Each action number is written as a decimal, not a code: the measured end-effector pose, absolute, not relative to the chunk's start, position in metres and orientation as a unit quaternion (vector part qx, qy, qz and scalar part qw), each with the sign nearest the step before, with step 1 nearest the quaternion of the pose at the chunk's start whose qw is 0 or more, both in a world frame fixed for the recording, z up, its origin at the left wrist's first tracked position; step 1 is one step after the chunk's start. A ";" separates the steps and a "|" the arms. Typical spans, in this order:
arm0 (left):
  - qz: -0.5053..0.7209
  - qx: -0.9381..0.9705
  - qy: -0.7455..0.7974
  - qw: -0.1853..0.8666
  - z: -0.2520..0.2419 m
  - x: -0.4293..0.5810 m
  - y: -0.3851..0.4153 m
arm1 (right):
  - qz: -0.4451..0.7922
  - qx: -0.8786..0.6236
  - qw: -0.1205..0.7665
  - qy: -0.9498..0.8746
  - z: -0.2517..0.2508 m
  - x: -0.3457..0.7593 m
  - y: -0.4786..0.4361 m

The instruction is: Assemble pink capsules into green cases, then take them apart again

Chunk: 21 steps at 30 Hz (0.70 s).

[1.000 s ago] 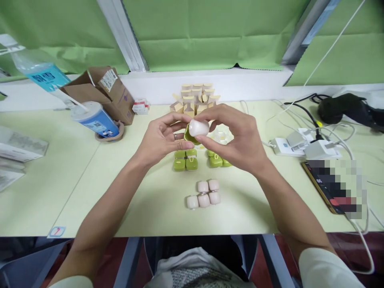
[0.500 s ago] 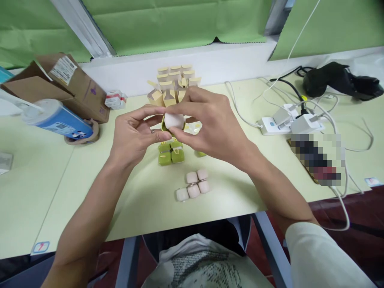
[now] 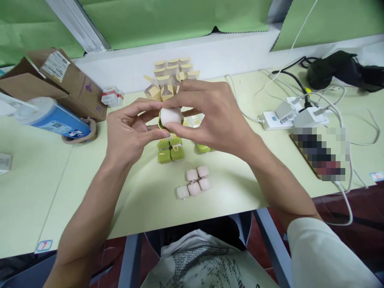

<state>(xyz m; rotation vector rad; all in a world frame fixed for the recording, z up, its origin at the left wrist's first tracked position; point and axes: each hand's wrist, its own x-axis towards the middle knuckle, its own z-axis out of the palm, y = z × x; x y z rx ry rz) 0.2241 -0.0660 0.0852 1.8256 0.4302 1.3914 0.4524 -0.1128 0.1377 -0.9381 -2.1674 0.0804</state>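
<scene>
hands [image 3: 213,116] hold a white piece [image 3: 171,117] with a green shell [image 3: 160,121] around its edge.

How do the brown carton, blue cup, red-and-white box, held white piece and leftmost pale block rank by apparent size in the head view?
1. Brown carton
2. Blue cup
3. Red-and-white box and held white piece: much alike; the piece's nearness to the camera makes their order unsure
4. Leftmost pale block

Green sheets [image 3: 180,20], parted by a slanting grey bar [image 3: 81,24], covered the background above a white wall [image 3: 129,60]. Against it stood a pale yellow-green table [image 3: 144,216], seamed toward the left, above dark red floor [image 3: 369,208] and blue-grey bars [image 3: 271,244].
</scene>
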 end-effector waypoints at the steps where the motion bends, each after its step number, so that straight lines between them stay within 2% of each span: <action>1: 0.550 0.718 0.171 0.391 0.085 0.224 -0.065 | 0.034 -0.360 0.384 -0.850 0.136 0.452 -0.112; 6: 0.576 0.698 0.189 0.382 0.086 0.226 -0.067 | 0.077 -0.357 0.410 -0.836 0.131 0.452 -0.112; 10: 0.582 0.698 0.188 0.374 0.086 0.227 -0.068 | 0.079 -0.363 0.399 -0.839 0.129 0.452 -0.115; 16: 0.583 0.690 0.161 0.398 0.082 0.225 -0.060 | 0.120 -0.327 0.469 -0.812 0.128 0.450 -0.116; 21: 0.592 0.671 0.162 0.416 0.085 0.225 -0.063 | 0.125 -0.328 0.481 -0.803 0.124 0.446 -0.114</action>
